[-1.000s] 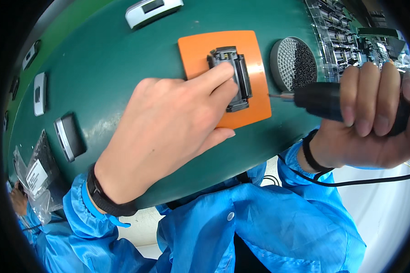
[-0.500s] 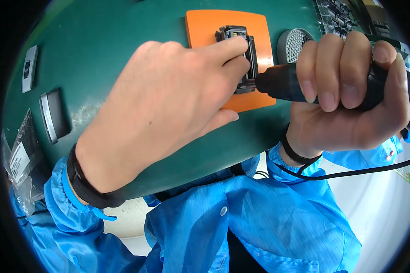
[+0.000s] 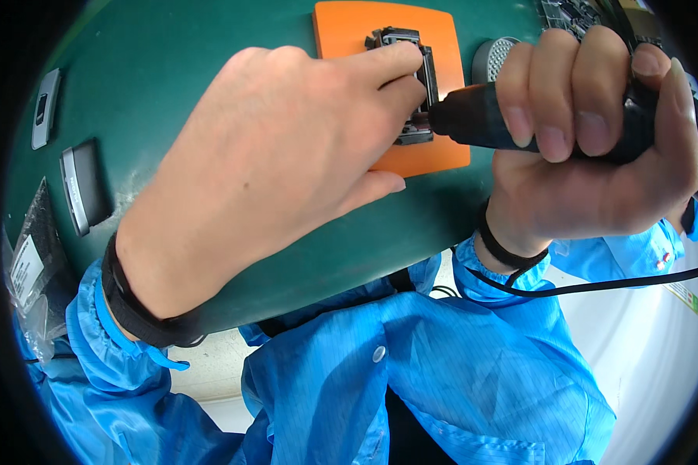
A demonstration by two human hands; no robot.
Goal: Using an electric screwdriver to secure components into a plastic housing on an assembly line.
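A small black plastic housing (image 3: 397, 36) lies on an orange plate (image 3: 341, 22), with its upper end and right side showing. My left hand (image 3: 279, 147) is closed on the housing from the left, index finger bent over it; the hand hides much of it. My right hand (image 3: 574, 147) wraps round a black power screwdriver (image 3: 473, 115) lying nearly level. Its tip meets the housing's lower right end, beside my left fingertips. The bit's exact contact point is hard to see.
A round grey dish with a perforated top (image 3: 492, 59) stands right of the plate. Two grey-and-black device pieces (image 3: 85, 190) and a clear plastic bag (image 3: 35, 256) lie at the left. A tray of small dark parts (image 3: 570, 17) is at the far right. A black cord (image 3: 613, 290) runs from my right wristband.
The whole scene sits slightly higher in the picture. Both hands, the screwdriver and the housing keep nearly the same places relative to each other.
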